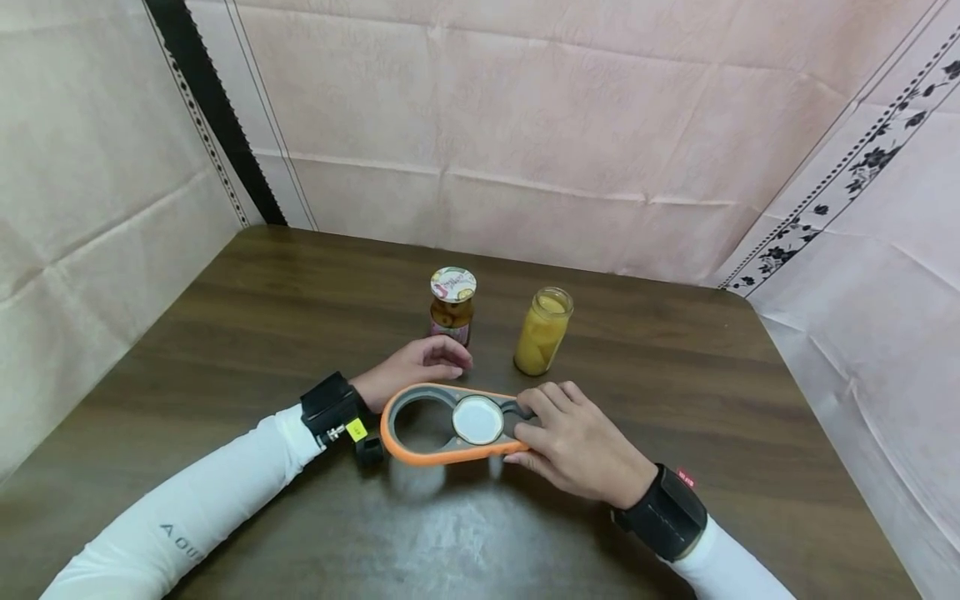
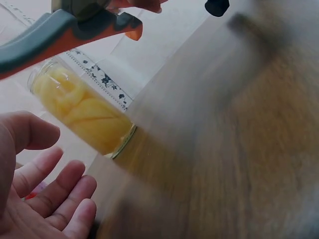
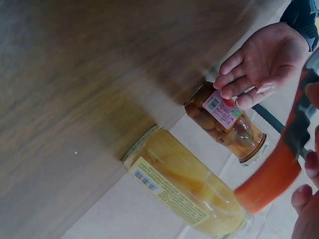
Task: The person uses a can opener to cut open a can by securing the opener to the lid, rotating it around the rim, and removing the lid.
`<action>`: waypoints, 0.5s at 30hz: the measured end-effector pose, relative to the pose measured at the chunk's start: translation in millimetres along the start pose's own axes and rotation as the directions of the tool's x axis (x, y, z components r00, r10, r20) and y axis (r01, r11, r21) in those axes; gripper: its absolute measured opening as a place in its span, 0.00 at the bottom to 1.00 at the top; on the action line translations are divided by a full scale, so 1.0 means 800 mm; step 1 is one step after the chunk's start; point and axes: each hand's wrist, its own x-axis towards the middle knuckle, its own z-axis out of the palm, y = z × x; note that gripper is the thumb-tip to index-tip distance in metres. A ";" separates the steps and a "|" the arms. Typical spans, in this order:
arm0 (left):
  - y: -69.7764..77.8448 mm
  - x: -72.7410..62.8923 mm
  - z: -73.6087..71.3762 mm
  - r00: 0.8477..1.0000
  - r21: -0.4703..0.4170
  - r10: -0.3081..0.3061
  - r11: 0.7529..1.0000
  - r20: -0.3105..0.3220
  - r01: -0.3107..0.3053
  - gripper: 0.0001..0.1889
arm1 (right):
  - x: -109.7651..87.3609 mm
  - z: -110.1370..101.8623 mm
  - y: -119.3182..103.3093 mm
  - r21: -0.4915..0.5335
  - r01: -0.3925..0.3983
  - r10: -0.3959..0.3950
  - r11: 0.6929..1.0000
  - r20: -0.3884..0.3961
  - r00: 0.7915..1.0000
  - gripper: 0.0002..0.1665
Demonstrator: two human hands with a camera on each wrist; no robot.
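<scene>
Table [image 1: 750, 433], yellow-fruit jar [image 1: 542, 340], brown-filled jar [image 1: 452, 312], left fingers [image 2: 61, 187] loose, right fingers [image 1: 538, 405] gripping tool [image 1: 478, 420]

The left hand [image 2: 27, 215] lies palm up, fingers loosely bent, touching nothing visible. Just beside it a glass jar [image 2: 82, 109] of yellow fruit pieces has its base on the wooden surface [image 2: 224, 164], its body seen against pale cloth [image 2: 149, 42] with a dark floral border [image 2: 105, 79] beyond the surface's edge. Above the jar hangs a grey-and-orange tool [image 2: 55, 37]; fingers [image 2: 145, 4] of the right hand show at its end.
</scene>
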 end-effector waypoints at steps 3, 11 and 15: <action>0.000 -0.001 -0.004 1.000 -0.026 -0.022 0.999 -0.008 0.022 0.16 | 0.001 0.000 0.002 0.014 0.009 -0.009 1.000 0.003 1.000 0.19; -0.004 0.000 -0.005 0.999 -0.035 -0.045 0.998 -0.016 0.044 0.15 | 0.004 0.000 0.002 0.001 0.029 -0.029 1.000 0.023 0.999 0.17; -0.005 0.001 -0.006 0.999 -0.026 -0.029 0.999 -0.021 0.028 0.15 | 0.003 0.002 0.002 -0.024 0.026 -0.025 0.999 0.027 0.999 0.17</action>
